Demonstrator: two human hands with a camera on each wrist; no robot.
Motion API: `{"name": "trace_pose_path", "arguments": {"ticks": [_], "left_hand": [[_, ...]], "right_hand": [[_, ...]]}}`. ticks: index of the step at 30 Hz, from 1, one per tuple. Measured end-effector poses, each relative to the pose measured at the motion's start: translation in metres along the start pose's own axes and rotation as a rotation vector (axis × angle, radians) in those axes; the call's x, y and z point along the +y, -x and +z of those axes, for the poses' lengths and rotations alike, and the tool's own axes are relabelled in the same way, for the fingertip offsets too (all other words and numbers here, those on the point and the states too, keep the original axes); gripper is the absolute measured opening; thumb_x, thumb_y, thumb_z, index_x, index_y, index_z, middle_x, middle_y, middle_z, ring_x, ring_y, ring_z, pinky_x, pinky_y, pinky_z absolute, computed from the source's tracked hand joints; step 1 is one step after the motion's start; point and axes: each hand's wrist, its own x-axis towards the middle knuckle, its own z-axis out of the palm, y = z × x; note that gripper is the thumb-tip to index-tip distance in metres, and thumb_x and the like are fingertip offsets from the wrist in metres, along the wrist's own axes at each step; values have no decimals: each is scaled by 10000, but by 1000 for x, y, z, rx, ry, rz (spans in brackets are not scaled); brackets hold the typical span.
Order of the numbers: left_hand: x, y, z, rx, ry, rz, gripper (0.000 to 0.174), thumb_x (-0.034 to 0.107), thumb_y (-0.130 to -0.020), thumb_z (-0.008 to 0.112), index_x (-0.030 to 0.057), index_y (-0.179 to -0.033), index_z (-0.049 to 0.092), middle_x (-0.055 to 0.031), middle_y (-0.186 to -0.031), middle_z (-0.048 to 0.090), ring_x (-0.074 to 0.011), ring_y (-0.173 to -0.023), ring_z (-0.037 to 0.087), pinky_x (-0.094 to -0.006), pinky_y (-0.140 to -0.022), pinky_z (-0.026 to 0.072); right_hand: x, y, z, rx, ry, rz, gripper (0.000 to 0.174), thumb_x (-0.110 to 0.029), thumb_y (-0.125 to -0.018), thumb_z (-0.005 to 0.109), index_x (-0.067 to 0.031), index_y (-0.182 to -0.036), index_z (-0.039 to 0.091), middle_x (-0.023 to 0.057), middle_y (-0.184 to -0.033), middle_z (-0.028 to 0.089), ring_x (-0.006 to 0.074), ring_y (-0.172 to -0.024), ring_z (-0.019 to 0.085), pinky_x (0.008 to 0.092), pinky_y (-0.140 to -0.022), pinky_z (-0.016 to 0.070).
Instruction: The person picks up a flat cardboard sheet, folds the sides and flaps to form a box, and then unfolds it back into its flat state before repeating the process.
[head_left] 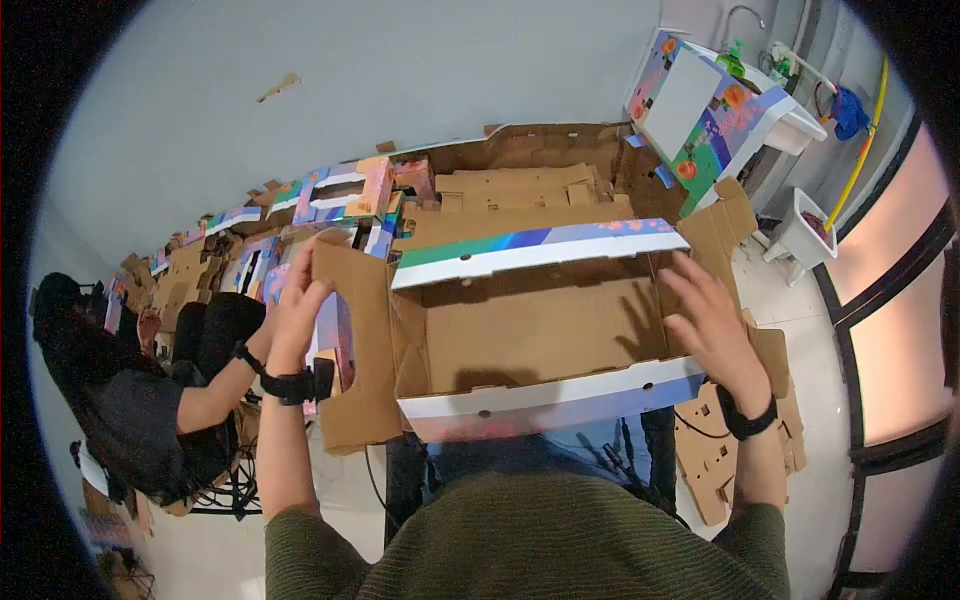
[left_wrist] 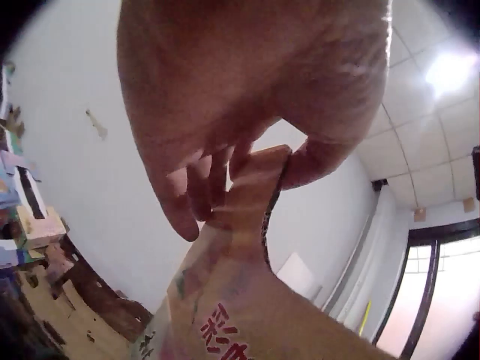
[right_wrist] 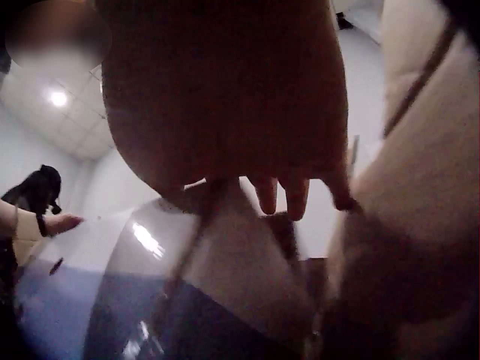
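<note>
An open cardboard box point(head_left: 540, 325), brown inside with printed white, green and purple long sides, is in front of me above my lap in the head view. Its left end flap point(head_left: 362, 340) is folded outward. My left hand point(head_left: 302, 300) pinches the edge of that flap; the left wrist view has the thumb on one side of the cardboard flap point(left_wrist: 247, 225) and the fingers on the other. At the box's right end, my right hand point(head_left: 715, 325) reaches over the wall with fingers spread and fairly straight. Its shadow falls inside the box. Another brown flap point(head_left: 712, 235) sticks out there.
Flattened brown cardboard point(head_left: 520, 190) is piled beyond the box. Printed boxes point(head_left: 345, 190) line the wall at left, where a person in black point(head_left: 150, 430) sits. Cut cardboard sheets point(head_left: 705, 450) lie on the floor at right. A white sink point(head_left: 795, 130) stands back right.
</note>
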Motion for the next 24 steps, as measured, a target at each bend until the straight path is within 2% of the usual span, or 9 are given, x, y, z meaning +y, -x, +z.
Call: {"name": "trace_pose_path", "arguments": {"ticks": [6,7,10,12,13,16,19,22,24], "left_hand": [[-20,33,-23,102,319,-232,445,152,-1013,506,30,-1441,489,-66,-1194,667,-158,-1006,682,-313,-867,577],[-25,35,-25,114,387,-206,379,160,-1017,519,7,-1363,529,-77,-1162,680,-163,-964,700,-307,-814,602],[-59,43,-49,125,469,-272,317,151,-1014,530,-6,-1289,555,-83,-1135,675,-158,-957,694,-309,-823,602],[-80,54,-57,189,571,-316,287,154,-1012,544,-5,-1250,562,-87,-1104,673,-167,-950,693,-313,-829,609],[-103,60,-73,22,716,-227,289,156,-1011,551,7,-1258,558,-72,-1090,672,-167,-910,680,-322,-831,612],[-107,69,-74,122,730,-314,275,130,-1008,558,16,-1258,556,-51,-1093,675,-163,-902,689,-324,-829,616],[-112,73,-92,86,643,-345,290,154,-1018,566,10,-1270,554,-52,-1105,679,-181,-978,705,-353,-876,615],[-112,69,-104,-7,626,-421,292,181,-1024,586,14,-1262,564,-54,-1092,685,-182,-936,702,-356,-874,614],[-97,61,-101,-3,410,-555,333,242,-1025,625,31,-1277,574,-53,-1029,679,-129,-814,657,-275,-732,583]], "right_hand": [[78,50,-4,-64,-119,198,414,-304,-1072,464,-70,-1362,645,156,-1539,490,345,-1490,350,479,-1240,235],[91,55,3,-37,-156,231,514,-387,-1107,336,-71,-1356,656,141,-1578,451,343,-1502,333,465,-1248,205],[110,68,28,86,-173,161,510,-379,-1107,336,-61,-1388,619,143,-1577,451,352,-1507,320,474,-1244,207],[123,77,53,120,-311,244,488,-274,-1073,436,-28,-1494,462,175,-1569,454,327,-1508,323,455,-1257,176],[128,80,65,145,-384,288,544,-222,-1056,485,-11,-1546,383,191,-1565,455,315,-1509,325,446,-1263,160],[136,84,78,243,102,126,527,-214,-1020,547,-92,-1524,452,167,-1606,402,360,-1471,383,458,-1186,333],[159,103,83,176,-91,241,504,-242,-1048,525,-103,-1527,454,156,-1600,409,337,-1434,434,440,-1167,361],[184,124,96,77,-596,416,498,-273,-1058,536,-95,-1518,467,130,-1580,438,299,-1417,454,415,-1151,385],[177,135,75,29,-468,468,483,-287,-1057,553,-62,-1482,512,116,-1513,520,252,-1391,481,375,-1138,396]]}}
